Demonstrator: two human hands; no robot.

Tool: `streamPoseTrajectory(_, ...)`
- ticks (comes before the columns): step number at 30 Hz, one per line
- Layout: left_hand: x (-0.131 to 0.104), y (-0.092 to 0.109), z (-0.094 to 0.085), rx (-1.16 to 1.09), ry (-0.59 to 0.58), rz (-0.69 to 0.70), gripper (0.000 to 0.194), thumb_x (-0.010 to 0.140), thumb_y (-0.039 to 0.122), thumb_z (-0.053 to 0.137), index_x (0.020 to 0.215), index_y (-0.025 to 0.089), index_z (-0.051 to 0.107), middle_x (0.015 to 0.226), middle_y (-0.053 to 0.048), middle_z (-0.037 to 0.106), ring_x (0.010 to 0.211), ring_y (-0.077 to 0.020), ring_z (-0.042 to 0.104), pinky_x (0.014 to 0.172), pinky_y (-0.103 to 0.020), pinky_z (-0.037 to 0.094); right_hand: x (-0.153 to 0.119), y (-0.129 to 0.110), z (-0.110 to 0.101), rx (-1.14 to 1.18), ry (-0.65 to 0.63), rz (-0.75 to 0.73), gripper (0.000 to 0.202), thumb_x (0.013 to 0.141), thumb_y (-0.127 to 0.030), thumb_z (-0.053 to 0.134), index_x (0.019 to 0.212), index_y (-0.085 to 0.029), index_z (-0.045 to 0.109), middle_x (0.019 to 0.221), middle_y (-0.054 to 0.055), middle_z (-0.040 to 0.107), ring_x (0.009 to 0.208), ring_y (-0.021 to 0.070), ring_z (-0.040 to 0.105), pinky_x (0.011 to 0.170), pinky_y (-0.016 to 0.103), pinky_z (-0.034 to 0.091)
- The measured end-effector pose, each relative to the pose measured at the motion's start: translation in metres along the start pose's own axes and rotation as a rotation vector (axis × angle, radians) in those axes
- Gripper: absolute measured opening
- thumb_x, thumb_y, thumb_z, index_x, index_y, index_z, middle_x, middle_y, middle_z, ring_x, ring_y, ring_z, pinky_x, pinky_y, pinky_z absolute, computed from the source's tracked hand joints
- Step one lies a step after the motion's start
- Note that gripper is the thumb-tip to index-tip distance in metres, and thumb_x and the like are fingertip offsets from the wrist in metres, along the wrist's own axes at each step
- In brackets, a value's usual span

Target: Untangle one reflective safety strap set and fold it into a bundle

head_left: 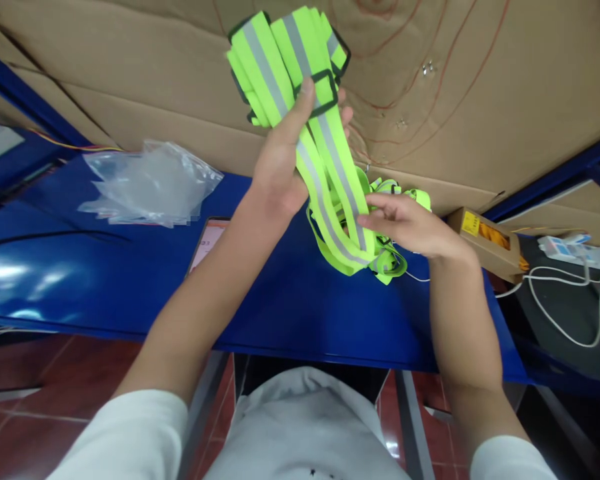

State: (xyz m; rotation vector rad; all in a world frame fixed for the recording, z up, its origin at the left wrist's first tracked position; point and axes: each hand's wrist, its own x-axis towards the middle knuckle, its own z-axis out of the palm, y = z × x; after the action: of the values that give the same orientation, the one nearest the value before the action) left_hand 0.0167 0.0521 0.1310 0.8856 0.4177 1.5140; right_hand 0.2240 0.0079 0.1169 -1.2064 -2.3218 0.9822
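A neon yellow-green reflective safety vest point(285, 60) with grey stripes and black trim is held up above the blue table point(130, 280). My left hand point(280, 167) grips its folded upper part, thumb pressed over a black buckle loop. My right hand point(410, 223) pinches the hanging straps lower down, where they bunch near the table surface. More of the same strap material lies behind my right hand.
A pile of clear plastic bags point(150, 183) lies at the table's left. A phone or tablet point(207, 243) sits under my left forearm. A small cardboard box point(490, 243) and white cables point(565, 300) are at the right. Cardboard sheets point(480, 80) back the table.
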Motion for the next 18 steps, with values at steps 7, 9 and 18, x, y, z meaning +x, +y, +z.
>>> streamPoseTrajectory(7,-0.026,-0.028,0.014,0.143,-0.163,-0.19,0.019,0.094,0.031,0.073,0.102,0.015,0.073,0.107,-0.009,0.076,0.082,-0.0191,0.074,0.072,-0.032,0.063,-0.042,-0.031,-0.027,-0.327,0.81,-0.232,0.037,0.098,-0.048,0.064,0.131,-0.031,0.067,0.13,0.007,0.068,0.116,0.0278,0.069,0.095,0.044,0.057)
streamPoseTrajectory(9,-0.037,-0.038,0.019,0.162,-0.265,-0.284,0.027,0.083,0.026,0.084,0.104,0.013,0.073,0.101,-0.009,0.077,0.083,-0.0214,0.076,0.079,-0.037,0.064,-0.045,-0.038,-0.025,-0.454,0.842,-0.321,0.053,0.098,-0.047,0.063,0.147,-0.032,0.055,0.155,0.008,0.051,0.14,0.0316,0.053,0.108,0.047,0.051)
streamPoseTrajectory(18,-0.042,-0.041,0.012,0.35,-0.634,-0.448,0.037,0.074,0.026,0.091,0.104,0.013,0.074,0.101,-0.009,0.078,0.092,-0.025,0.076,0.089,-0.042,0.062,-0.017,-0.011,-0.019,-0.028,0.714,-0.104,0.041,0.087,-0.061,0.072,0.103,-0.023,0.074,0.093,0.001,0.076,0.084,0.0219,0.073,0.076,0.037,0.062)
